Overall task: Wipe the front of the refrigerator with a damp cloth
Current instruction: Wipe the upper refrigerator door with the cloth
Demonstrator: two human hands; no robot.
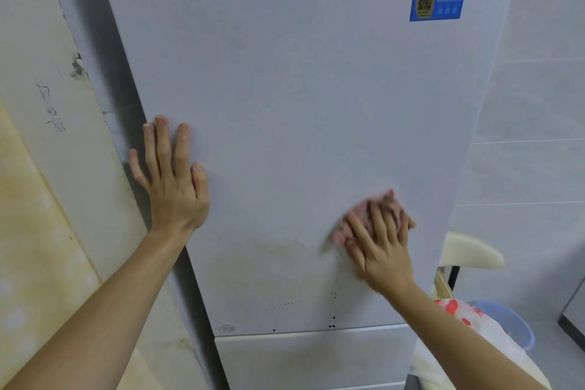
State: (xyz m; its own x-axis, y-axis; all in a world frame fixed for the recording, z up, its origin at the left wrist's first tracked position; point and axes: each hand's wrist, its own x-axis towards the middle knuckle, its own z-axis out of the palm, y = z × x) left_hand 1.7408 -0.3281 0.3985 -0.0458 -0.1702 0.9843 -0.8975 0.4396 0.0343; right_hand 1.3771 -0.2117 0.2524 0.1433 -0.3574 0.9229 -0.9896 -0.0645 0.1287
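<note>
The left hand (175, 187) lies flat on the refrigerator (285, 89) door near its left edge, fingers straight and spread, forearm reaching up from below. Well apart to the right, the right hand (380, 247), blurred, presses the pink cloth (359, 210) against the door with fingers extended, low on the upper panel.

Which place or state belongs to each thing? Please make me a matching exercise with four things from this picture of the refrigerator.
Things:
1. left hand
2. right hand
3. cloth
4. blue label

Places or states:
a. stuck at the upper right of the refrigerator door
b. pink, between a hand and the door
c. flat on the door, holding nothing
d. pressing the cloth against the door

Pairs: 1-c, 2-d, 3-b, 4-a
</note>
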